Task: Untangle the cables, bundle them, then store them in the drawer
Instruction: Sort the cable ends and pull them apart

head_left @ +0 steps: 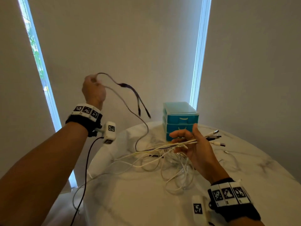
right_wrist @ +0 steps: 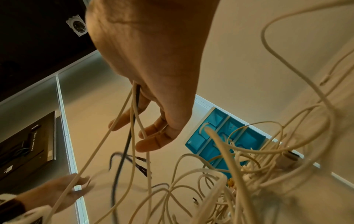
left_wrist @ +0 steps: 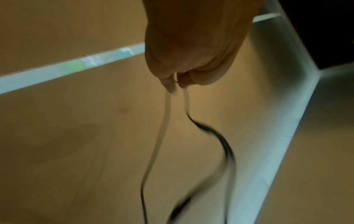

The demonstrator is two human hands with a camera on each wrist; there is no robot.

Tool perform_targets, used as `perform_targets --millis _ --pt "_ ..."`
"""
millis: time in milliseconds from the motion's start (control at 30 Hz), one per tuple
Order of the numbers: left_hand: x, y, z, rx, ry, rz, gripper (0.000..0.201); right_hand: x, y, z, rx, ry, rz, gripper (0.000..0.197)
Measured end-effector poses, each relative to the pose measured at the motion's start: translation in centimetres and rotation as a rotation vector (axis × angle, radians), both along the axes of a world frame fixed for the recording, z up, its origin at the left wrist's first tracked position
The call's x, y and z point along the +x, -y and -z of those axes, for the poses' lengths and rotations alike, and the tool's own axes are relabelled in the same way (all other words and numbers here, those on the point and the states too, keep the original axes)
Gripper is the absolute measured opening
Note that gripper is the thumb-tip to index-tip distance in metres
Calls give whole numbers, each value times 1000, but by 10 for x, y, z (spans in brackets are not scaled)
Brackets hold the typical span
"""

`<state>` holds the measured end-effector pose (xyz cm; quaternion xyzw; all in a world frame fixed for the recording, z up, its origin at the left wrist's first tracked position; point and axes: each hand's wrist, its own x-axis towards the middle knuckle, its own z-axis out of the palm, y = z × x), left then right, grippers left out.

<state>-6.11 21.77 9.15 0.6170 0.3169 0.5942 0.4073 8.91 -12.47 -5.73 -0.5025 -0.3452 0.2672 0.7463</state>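
Above table, tangled white cables (one purple).

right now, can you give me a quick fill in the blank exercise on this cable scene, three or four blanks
1. The left hand lifts a dark split-ended cable above the ____.
2. The right hand holds several cable ends in front of a ____-coloured drawer unit.
3. The visible drawers of that unit are all ____.
4. Most of the loose cables piled on the table are ____ in colour.

Missing words: table; blue; closed; white
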Motion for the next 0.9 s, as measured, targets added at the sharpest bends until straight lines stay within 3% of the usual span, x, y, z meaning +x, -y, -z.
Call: perform_targets --millis 67,133,200,333,433,500,567,633,700,800,900 --pt "-8 -10 9 -85 -143 -100 69 -1 -1 -2 -4 15 2 85" --pt "-12 -8 23 -150 -319 -82 89 -3 -4 -3 -12 28 -3 83" --pt "-9 4 36 -127 -476 -6 92 -5 -5 -2 -17 39 -15 82" --pt "-1 31 40 94 -679 58 78 -7 -3 -1 -15 29 -13 82" --pt "6 75 31 253 -764 528 64 -4 -3 0 -15 41 -1 84" --pt "7 120 30 292 -961 865 57 -6 -4 0 -32 90 34 85" --pt "12 158 39 396 -1139 1072 50 -7 -4 1 -40 121 96 84" --pt "20 179 57 515 -1172 1189 60 -9 -4 -1 -48 116 184 83" --pt "28 185 74 539 -1171 1155 63 -7 -3 -1 -56 142 261 79" --pt "32 185 79 530 -1200 1077 40 -8 -2 -7 -76 245 314 75" --pt "24 171 66 533 -1196 983 31 -10 -3 -9 -140 276 323 76"
